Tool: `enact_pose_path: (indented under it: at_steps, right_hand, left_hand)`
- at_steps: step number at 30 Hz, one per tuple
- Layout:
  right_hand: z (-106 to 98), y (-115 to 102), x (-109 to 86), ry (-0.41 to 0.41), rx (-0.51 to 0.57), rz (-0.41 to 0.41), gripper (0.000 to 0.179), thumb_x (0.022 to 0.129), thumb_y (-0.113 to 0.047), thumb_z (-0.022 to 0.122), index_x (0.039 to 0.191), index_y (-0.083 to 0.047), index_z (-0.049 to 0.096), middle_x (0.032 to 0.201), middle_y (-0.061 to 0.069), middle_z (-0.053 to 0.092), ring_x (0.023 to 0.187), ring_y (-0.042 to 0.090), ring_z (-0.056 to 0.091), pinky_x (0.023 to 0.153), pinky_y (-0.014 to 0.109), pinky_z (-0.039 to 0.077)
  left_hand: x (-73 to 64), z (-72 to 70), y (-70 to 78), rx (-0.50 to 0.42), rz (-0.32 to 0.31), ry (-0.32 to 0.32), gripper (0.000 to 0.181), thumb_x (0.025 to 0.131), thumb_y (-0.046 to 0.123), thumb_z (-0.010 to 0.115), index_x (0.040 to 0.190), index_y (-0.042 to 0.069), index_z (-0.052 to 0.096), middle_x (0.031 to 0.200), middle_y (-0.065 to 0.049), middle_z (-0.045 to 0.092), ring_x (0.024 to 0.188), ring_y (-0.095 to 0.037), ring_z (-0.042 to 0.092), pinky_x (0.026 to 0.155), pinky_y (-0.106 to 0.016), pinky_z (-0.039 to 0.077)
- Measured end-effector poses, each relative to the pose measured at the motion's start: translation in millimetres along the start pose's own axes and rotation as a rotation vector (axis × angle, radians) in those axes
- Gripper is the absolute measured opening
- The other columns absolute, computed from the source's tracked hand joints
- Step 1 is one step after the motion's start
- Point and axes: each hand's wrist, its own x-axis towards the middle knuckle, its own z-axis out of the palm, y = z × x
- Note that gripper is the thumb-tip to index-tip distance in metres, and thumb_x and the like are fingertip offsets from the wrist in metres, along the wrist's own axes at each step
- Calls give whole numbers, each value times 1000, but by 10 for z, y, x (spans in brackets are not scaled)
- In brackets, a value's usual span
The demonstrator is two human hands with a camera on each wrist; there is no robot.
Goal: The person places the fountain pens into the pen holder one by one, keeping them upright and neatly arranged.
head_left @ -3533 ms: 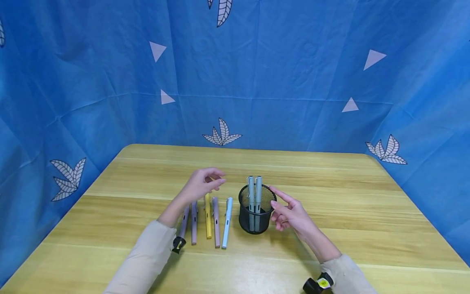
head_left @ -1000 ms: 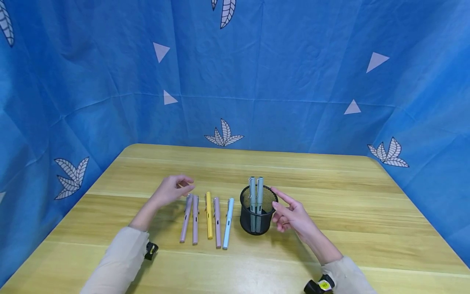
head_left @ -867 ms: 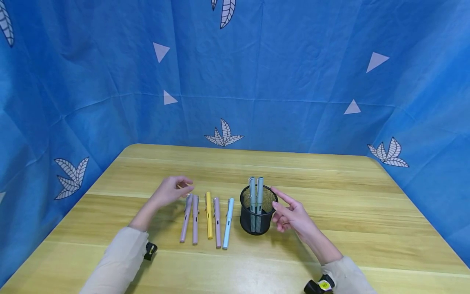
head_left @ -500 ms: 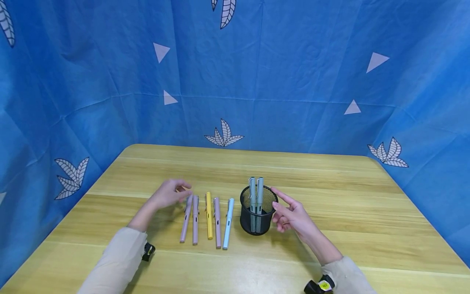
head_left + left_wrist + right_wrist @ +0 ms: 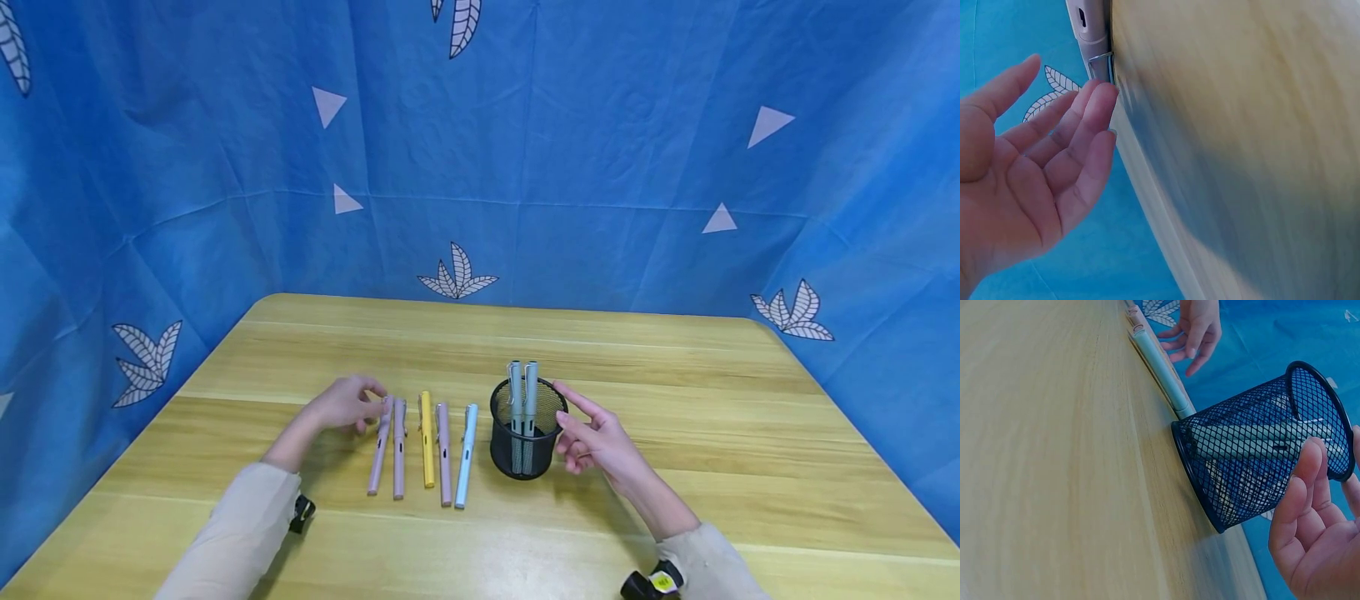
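In the head view my left hand (image 5: 345, 403) is at the cap end of the leftmost purple pen (image 5: 379, 454). The left wrist view shows its fingertips against the pen (image 5: 1090, 28) near the clip, with the thumb spread apart. A black mesh pen holder (image 5: 501, 454) stands upright right of the pen row, holding two grey-green pens (image 5: 531, 392). My right hand (image 5: 600, 437) touches the holder's rim with extended index finger and thumb. Its other fingers are loosely bent beside the mesh wall, as the right wrist view shows.
Beside the leftmost pen lie a second purple pen (image 5: 399, 458), a yellow pen (image 5: 427, 450), another purple pen (image 5: 445, 467) and a light blue pen (image 5: 465, 458). All rest on the wooden table (image 5: 675, 367). A blue curtain (image 5: 600, 150) hangs behind.
My left hand has moved left from near the holder to the leftmost purple pen, then lowered to its cap end. The right hand stays at the pen holder's rim.
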Motion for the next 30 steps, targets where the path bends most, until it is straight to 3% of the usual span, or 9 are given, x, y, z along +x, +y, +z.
enact_pose_path:
  at_steps: [3, 15, 22, 30]
  right_hand:
    - [-1, 0, 3, 0, -5, -1, 60, 90, -27, 55, 142, -19, 26, 62, 7, 59, 45, 12, 53, 44, 22, 45]
    - [5, 7, -1, 5, 1, 3, 60, 90, -26, 54, 142, -20, 26, 61, 6, 59, 44, 12, 53, 43, 22, 45]
    - [0, 11, 0, 3, 3, 6, 60, 90, -26, 55, 142, -20, 25, 61, 7, 59, 44, 12, 53, 43, 22, 45]
    - [7, -2, 0, -1, 6, -3, 60, 90, -26, 54, 142, -19, 24, 60, 5, 59, 44, 12, 53, 43, 22, 45]
  left_hand:
    - [2, 8, -2, 6, -31, -13, 43, 85, 10, 58, 121, -9, 45, 78, -13, 58, 49, -14, 51, 39, -17, 32]
    - [24, 20, 1, 75, -94, -75, 63, 81, 15, 65, 133, -1, 34, 75, -10, 58, 48, -16, 51, 40, -18, 33]
    - [44, 29, 4, 147, -121, -100, 69, 78, 17, 70, 135, 6, 34, 69, -8, 54, 50, -16, 51, 41, -21, 41]
    - [68, 46, -5, 149, -171, -123, 78, 75, 19, 73, 139, 9, 28, 68, -10, 55, 49, -16, 51, 46, -25, 46]
